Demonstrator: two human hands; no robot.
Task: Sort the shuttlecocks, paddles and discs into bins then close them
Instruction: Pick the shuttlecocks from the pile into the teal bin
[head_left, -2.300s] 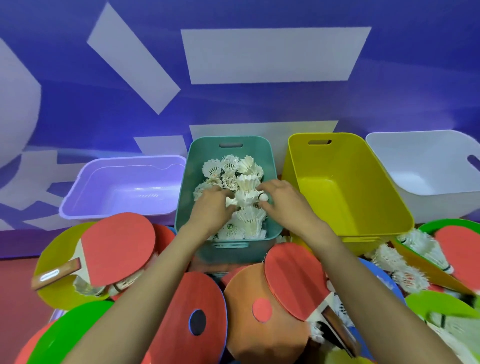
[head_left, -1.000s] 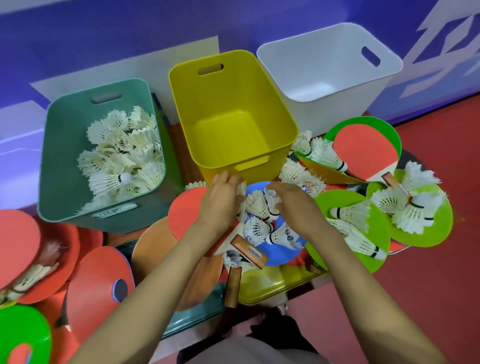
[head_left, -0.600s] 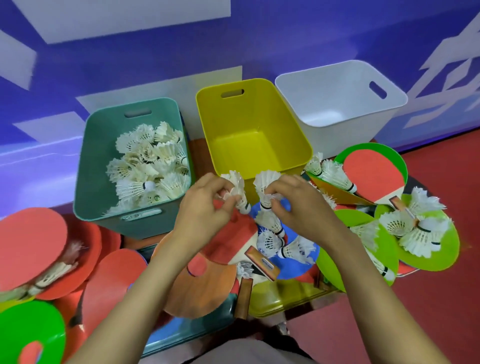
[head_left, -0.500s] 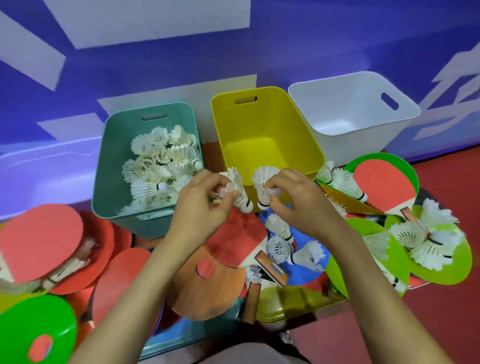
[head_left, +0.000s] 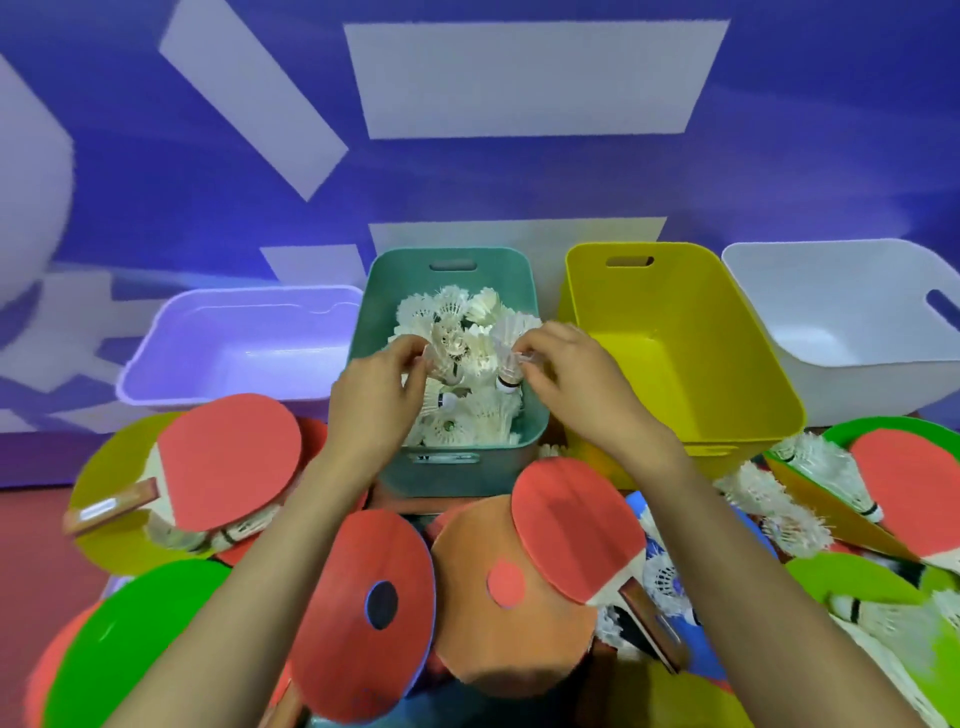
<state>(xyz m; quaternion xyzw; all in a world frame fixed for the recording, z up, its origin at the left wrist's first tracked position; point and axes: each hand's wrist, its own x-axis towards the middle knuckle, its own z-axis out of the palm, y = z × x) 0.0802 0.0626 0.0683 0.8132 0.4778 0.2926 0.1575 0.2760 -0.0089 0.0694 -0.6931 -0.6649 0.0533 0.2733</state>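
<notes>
Both my hands are over a teal plastic bin (head_left: 396, 291) heaped with white feather shuttlecocks (head_left: 452, 317). My left hand (head_left: 382, 402) pinches one shuttlecock (head_left: 440, 364) between thumb and fingertips. My right hand (head_left: 576, 389) pinches another shuttlecock (head_left: 508, 358), cork end down. Left of the teal bin is a lavender plastic tub (head_left: 234, 343). Right of it is a yellow plastic bin (head_left: 685, 374), then a white plastic bin (head_left: 831, 332). Nearer me lie a red-faced wooden paddle (head_left: 571, 525), an orange flat round disc (head_left: 483, 644), a green flat round disc (head_left: 130, 639) and loose shuttlecocks (head_left: 779, 514).

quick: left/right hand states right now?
Left hand: pinching a shuttlecock over the teal bin.
Right hand: pinching a second shuttlecock over the same bin.
</notes>
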